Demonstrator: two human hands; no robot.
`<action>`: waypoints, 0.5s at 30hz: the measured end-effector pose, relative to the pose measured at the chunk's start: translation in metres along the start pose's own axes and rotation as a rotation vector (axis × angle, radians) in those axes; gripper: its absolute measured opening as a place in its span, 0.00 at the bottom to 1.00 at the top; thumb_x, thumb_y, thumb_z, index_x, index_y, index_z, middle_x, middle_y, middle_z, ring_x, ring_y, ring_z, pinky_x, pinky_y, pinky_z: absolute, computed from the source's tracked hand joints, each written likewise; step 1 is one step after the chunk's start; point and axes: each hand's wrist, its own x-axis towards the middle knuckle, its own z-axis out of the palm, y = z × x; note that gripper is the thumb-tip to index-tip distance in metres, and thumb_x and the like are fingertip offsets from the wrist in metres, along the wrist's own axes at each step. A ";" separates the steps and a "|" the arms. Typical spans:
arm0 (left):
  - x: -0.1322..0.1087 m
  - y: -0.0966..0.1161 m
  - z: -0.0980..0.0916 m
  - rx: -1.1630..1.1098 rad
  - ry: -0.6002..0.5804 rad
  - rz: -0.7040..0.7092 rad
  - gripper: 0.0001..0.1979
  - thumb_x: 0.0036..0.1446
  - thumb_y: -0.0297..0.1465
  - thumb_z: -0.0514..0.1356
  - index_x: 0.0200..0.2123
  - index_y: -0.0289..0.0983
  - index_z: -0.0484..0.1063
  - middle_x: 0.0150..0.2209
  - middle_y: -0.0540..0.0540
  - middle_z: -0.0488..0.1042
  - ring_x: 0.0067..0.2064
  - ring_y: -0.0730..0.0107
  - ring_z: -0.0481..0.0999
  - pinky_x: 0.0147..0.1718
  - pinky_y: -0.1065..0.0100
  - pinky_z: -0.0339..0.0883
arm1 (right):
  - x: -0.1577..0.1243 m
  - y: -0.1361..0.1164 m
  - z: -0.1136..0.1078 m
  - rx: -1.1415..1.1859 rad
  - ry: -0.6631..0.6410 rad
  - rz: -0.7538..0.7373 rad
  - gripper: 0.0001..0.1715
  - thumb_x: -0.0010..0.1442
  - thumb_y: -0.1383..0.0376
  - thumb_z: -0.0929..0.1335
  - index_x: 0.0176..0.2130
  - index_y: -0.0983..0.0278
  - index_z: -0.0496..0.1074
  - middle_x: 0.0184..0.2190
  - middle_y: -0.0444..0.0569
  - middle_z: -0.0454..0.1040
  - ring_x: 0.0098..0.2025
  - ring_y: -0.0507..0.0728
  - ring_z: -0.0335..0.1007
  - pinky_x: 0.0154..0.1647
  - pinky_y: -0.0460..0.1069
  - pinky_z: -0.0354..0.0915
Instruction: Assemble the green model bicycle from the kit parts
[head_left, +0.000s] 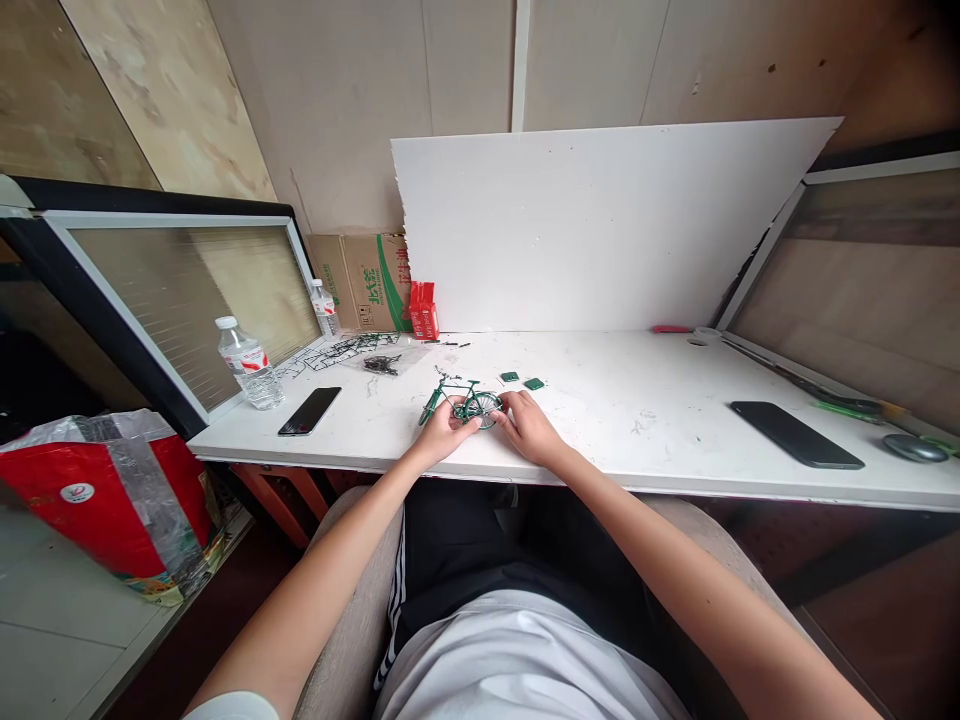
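A small green model bicycle [474,402] stands upright near the table's front edge, its handlebars toward the left. My left hand [444,432] is closed on its lower middle, with the thumb beside the rear wheel. At the rear wheel's right side, my right hand [527,424] pinches with thumb and fingers; the exact contact is partly hidden by the fingers. Just behind the bicycle lie two small dark green square pieces, one green piece [510,377] and another green piece [534,384] to its right.
On the white table [622,400] lie a phone [310,411] at left and a larger phone [796,434] at right. Black part frames [337,350], a plastic bag of dark parts [382,364], a water bottle [251,365] and a red box [424,311] stand or lie left.
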 end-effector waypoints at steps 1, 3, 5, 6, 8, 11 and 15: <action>0.000 0.000 0.000 -0.007 -0.003 -0.003 0.25 0.56 0.42 0.74 0.51 0.38 0.71 0.51 0.40 0.79 0.46 0.60 0.82 0.50 0.58 0.76 | 0.000 0.000 0.000 0.001 -0.001 0.001 0.21 0.79 0.49 0.59 0.45 0.61 0.68 0.40 0.56 0.75 0.44 0.65 0.68 0.47 0.58 0.67; 0.001 0.000 0.000 -0.018 -0.001 -0.002 0.25 0.56 0.42 0.75 0.50 0.38 0.72 0.51 0.41 0.79 0.46 0.60 0.83 0.51 0.58 0.77 | 0.000 0.000 0.000 0.007 -0.003 0.005 0.20 0.79 0.49 0.59 0.45 0.60 0.68 0.41 0.56 0.76 0.45 0.65 0.68 0.48 0.58 0.67; 0.001 0.000 0.000 -0.030 0.002 0.001 0.25 0.55 0.42 0.75 0.49 0.38 0.72 0.50 0.41 0.80 0.46 0.60 0.83 0.51 0.58 0.77 | 0.000 0.000 0.000 0.007 -0.004 0.011 0.20 0.79 0.50 0.59 0.45 0.60 0.69 0.41 0.56 0.76 0.45 0.65 0.68 0.48 0.59 0.67; 0.001 0.000 0.000 -0.036 0.001 0.002 0.25 0.55 0.42 0.76 0.49 0.38 0.73 0.50 0.41 0.80 0.46 0.60 0.83 0.51 0.58 0.77 | 0.000 0.000 0.000 0.005 -0.004 0.012 0.20 0.79 0.49 0.59 0.45 0.60 0.69 0.40 0.55 0.75 0.45 0.65 0.68 0.48 0.59 0.67; 0.001 0.000 0.000 -0.047 -0.004 -0.001 0.25 0.54 0.42 0.76 0.49 0.38 0.73 0.50 0.40 0.80 0.46 0.60 0.83 0.51 0.57 0.77 | 0.000 0.000 0.000 0.002 -0.007 0.012 0.21 0.79 0.49 0.59 0.45 0.60 0.69 0.41 0.55 0.75 0.45 0.65 0.68 0.48 0.59 0.67; 0.001 0.000 -0.001 -0.037 -0.004 -0.010 0.24 0.56 0.41 0.75 0.49 0.37 0.73 0.49 0.40 0.81 0.45 0.59 0.84 0.51 0.57 0.78 | 0.000 -0.001 0.000 0.007 -0.013 0.010 0.20 0.79 0.49 0.59 0.45 0.61 0.68 0.41 0.55 0.75 0.45 0.65 0.68 0.48 0.59 0.67; 0.001 -0.001 -0.002 0.013 0.008 0.003 0.21 0.58 0.41 0.73 0.50 0.37 0.75 0.49 0.40 0.81 0.45 0.60 0.84 0.50 0.57 0.78 | 0.000 -0.002 -0.001 0.008 -0.019 0.006 0.20 0.79 0.50 0.59 0.44 0.60 0.68 0.40 0.55 0.75 0.45 0.64 0.67 0.48 0.58 0.67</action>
